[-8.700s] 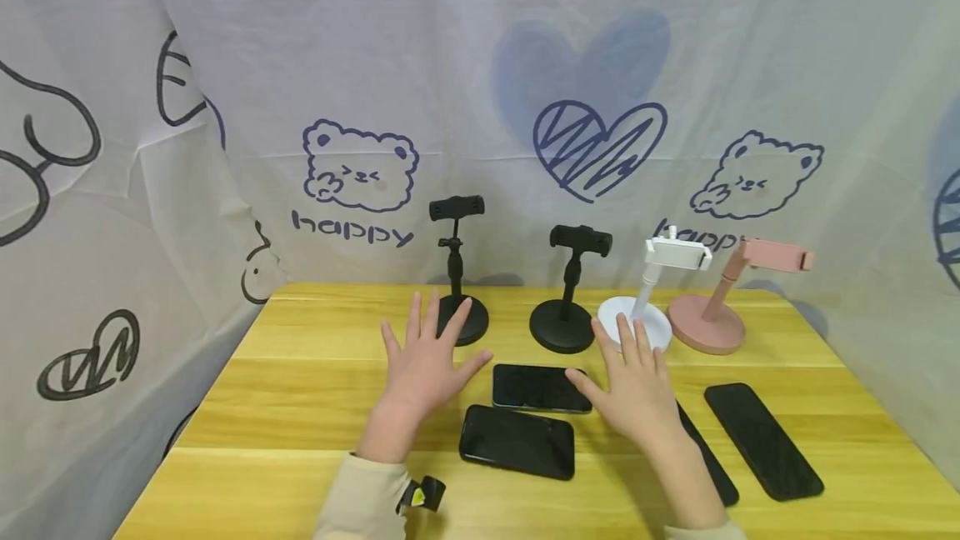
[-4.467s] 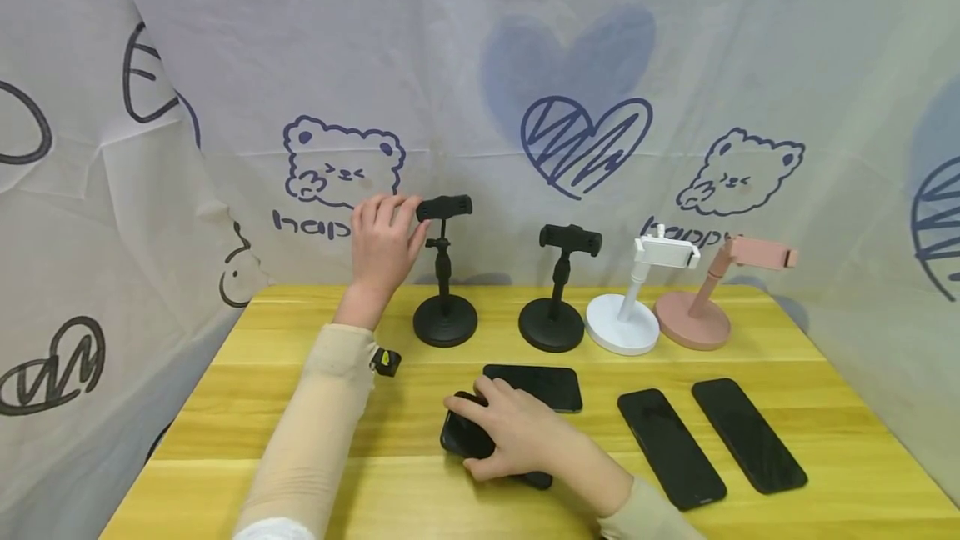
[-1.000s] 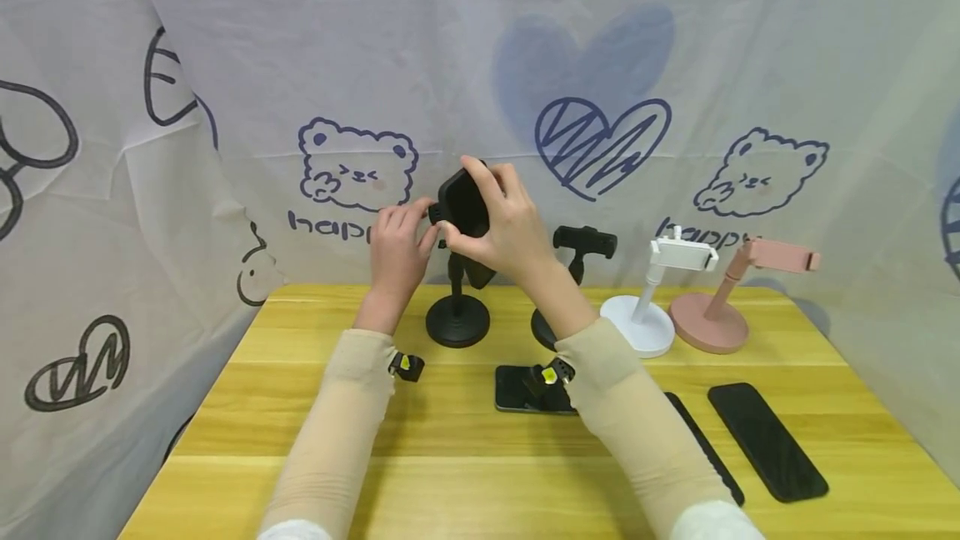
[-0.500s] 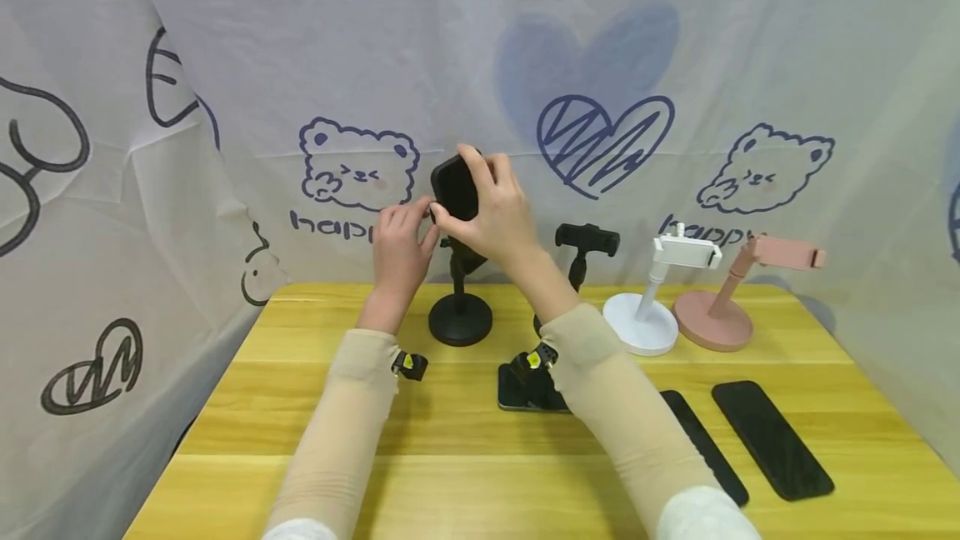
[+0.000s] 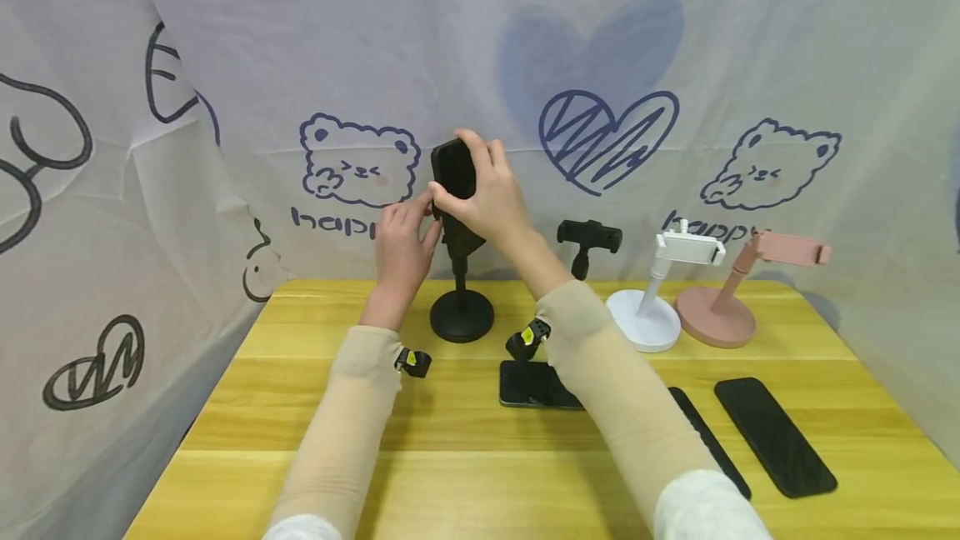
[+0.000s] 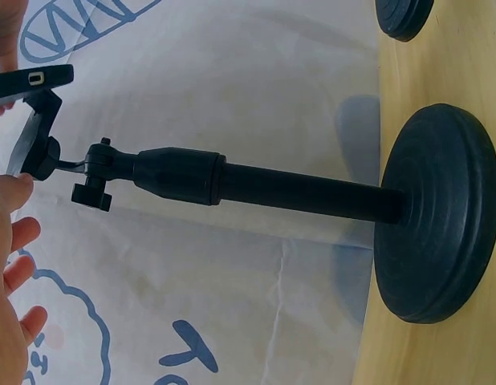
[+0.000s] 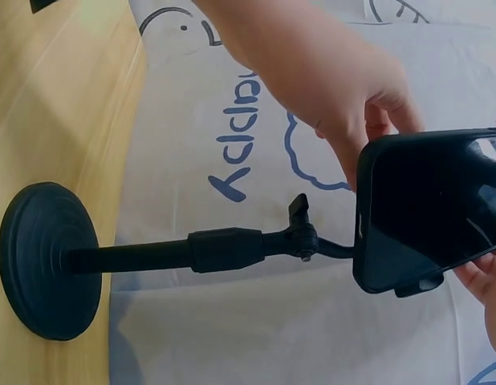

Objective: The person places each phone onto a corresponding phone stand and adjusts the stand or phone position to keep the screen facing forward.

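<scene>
My right hand [image 5: 491,194] holds a black smartphone [image 5: 455,169] by its edges, tilted, at the top of the leftmost black phone stand [image 5: 461,315]. My left hand [image 5: 402,244] grips the stand's clamp [image 6: 39,148] from the left. In the left wrist view the phone's port end [image 6: 35,79] sits against one end of the clamp, near the right fingers. The right wrist view has the phone screen covering most of the clamp; one clamp end [image 7: 419,285] peeks out under its lower edge. The round base [image 7: 49,261] stands flat on the table.
To the right stand another black phone stand [image 5: 589,236], a white one [image 5: 642,322] and a pink one [image 5: 715,317]. One phone [image 5: 536,386] lies under my right forearm, and two more, including the far right phone [image 5: 776,436], lie on the wooden table [image 5: 480,482]. A printed cloth hangs behind.
The right hand picked the phone up off the table and brought it to the clamp that the left hand took hold of. In the last second the phone has risen and turned more upright.
</scene>
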{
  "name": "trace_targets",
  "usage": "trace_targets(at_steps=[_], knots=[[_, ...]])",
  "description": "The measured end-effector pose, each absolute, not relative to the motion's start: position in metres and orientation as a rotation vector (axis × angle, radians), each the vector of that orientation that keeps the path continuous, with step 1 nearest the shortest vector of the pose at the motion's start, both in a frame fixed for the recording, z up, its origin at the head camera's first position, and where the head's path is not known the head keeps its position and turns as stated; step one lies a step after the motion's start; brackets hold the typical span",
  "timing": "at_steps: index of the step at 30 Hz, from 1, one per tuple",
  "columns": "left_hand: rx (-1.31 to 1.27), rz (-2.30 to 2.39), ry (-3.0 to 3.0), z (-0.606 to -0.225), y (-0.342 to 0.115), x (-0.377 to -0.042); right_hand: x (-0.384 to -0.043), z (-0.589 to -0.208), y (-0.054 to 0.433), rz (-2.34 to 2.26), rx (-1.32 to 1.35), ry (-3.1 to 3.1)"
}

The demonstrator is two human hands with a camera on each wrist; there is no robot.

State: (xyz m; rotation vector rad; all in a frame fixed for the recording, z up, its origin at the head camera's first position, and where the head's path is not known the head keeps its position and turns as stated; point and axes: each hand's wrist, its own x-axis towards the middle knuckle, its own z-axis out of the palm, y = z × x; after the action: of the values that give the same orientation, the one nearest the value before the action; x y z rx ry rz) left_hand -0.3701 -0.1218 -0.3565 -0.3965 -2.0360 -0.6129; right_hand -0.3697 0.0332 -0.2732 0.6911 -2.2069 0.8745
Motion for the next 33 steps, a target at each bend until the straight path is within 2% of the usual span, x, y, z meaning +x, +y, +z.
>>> trace_targets(at_steps=[33], knots=[[-0.537,-0.698,-2.055,-0.355,-0.126,-0.379,-0.382,-0.280,0.029,0.872,0.551,-2.376]])
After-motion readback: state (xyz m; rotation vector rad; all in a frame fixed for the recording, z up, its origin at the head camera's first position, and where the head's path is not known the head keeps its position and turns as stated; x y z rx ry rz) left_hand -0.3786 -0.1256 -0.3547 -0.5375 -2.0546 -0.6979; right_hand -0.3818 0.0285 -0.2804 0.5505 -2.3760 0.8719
